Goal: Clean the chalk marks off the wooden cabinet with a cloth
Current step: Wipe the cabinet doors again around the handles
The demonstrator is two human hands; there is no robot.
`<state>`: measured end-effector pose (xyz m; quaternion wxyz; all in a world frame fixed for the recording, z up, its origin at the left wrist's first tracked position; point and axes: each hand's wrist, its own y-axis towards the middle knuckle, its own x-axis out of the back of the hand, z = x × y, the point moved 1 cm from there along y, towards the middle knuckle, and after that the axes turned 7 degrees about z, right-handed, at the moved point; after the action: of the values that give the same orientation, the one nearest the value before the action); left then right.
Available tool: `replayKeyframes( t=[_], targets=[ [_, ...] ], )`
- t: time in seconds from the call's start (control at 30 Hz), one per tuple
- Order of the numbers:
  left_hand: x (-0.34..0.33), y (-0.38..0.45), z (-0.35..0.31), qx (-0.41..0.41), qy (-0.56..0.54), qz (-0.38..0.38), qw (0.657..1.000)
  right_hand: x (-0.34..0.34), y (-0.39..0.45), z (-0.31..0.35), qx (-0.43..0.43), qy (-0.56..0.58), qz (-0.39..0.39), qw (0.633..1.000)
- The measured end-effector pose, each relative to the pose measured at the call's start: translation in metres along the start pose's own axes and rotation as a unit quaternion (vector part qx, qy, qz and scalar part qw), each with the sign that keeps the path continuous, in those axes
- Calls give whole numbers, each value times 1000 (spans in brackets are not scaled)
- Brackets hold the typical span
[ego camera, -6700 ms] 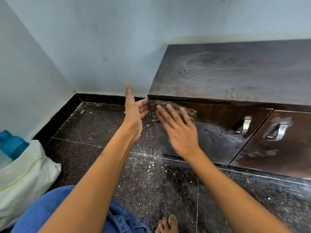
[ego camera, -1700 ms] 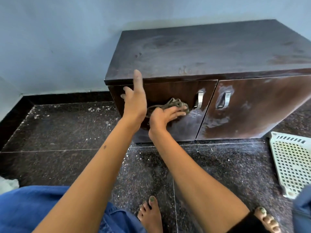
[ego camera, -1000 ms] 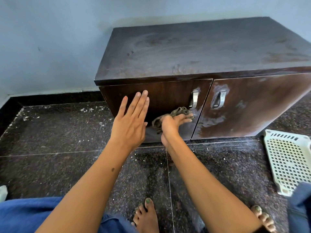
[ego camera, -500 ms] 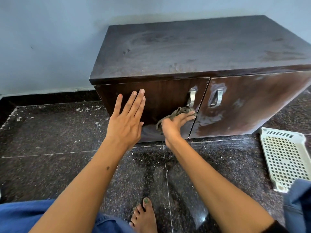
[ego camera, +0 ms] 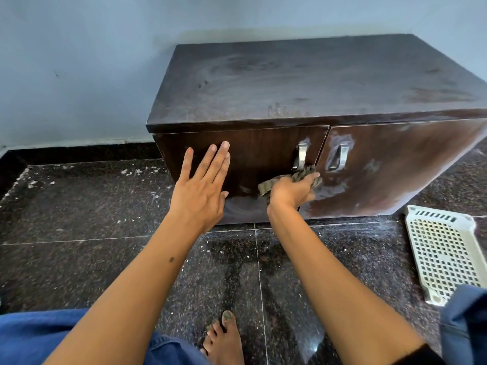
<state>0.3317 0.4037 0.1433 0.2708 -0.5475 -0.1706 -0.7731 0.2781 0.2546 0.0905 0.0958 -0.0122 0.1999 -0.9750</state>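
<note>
Wiping the cabinet (ego camera: 290, 83) left door.
My right hand (ego camera: 291, 191) gripped the cloth (ego camera: 297, 176) below the handle (ego camera: 300, 156); my left hand (ego camera: 203, 191) lay flat, fingers straight, on the door.

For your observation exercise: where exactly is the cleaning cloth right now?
In the head view, the cloth is gripped in the right hand, low on the left door, just under its handle.
</note>
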Motion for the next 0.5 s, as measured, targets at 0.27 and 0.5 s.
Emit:
replayKeyframes(
  t=[0.27, 0.5],
  targets=[
    [-2, 1, 0, -2, -23, 4, 1000, 23, -4, 3, 449, -235, -32, 862],
    [0, -1, 0, -7, -25, -6, 1000, 37, 7, -46, 303, -257, 83, 914]
  ],
)
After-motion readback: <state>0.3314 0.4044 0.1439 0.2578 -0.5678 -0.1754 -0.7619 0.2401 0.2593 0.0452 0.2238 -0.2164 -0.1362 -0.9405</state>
